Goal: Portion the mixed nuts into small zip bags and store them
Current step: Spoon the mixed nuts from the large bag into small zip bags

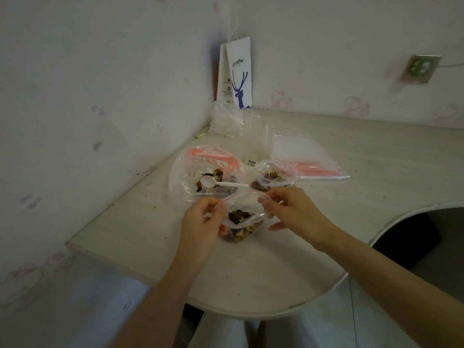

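Observation:
A small clear zip bag (242,223) holding mixed nuts stands on the table in front of me, its mouth spread wide. My left hand (200,222) pinches the bag's left top edge. My right hand (288,209) pinches the right top edge at the red zip strip. Behind it lies a large clear bag (203,174) with a pink zip and some mixed nuts inside. A white plastic spoon (216,182) rests in that bag's mouth. To the right sits another small bag of nuts (272,178), its top loose.
A stack of unused zip bags (301,154) lies behind the filled one. Crumpled clear plastic (231,119) and a white paper coffee bag (237,74) stand in the wall corner. The pale table (251,272) has a curved front edge, with a dark chair (414,237) at right.

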